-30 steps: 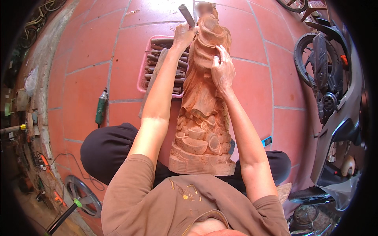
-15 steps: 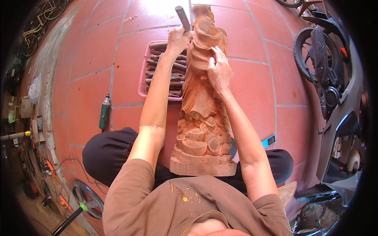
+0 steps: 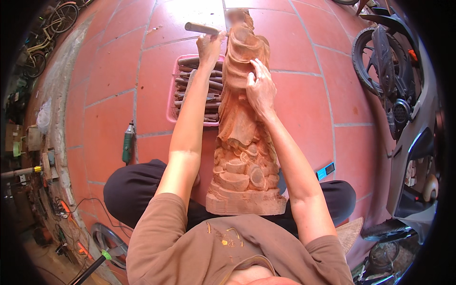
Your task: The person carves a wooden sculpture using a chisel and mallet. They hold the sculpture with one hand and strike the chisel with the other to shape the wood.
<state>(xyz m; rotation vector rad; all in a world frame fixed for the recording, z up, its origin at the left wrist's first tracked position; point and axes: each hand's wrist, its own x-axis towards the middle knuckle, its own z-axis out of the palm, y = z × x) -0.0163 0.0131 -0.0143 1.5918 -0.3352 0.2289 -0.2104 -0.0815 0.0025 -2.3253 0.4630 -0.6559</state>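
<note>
A carved reddish-brown wooden statue (image 3: 241, 126) lies lengthwise between my legs, with its base toward me and its draped upper part away from me. My left hand (image 3: 209, 49) is closed around a carving chisel (image 3: 201, 28) beside the statue's upper left edge. The chisel's round handle points left; its blade is hidden. My right hand (image 3: 261, 91) lies on the statue's draped middle with fingers spread, touching the wood and gripping nothing.
A pink basket (image 3: 169, 107) full of chisels stands left of the statue, partly under my left forearm. A green rotary tool (image 3: 128, 143) lies farther left on the tiles. A blue phone (image 3: 326, 170) is by my right knee. A motorbike (image 3: 412, 128) stands at the right.
The chisel handle has swung from steep to nearly level, its end now farther left, as my left hand turned. My right hand has slid slightly toward me on the statue.
</note>
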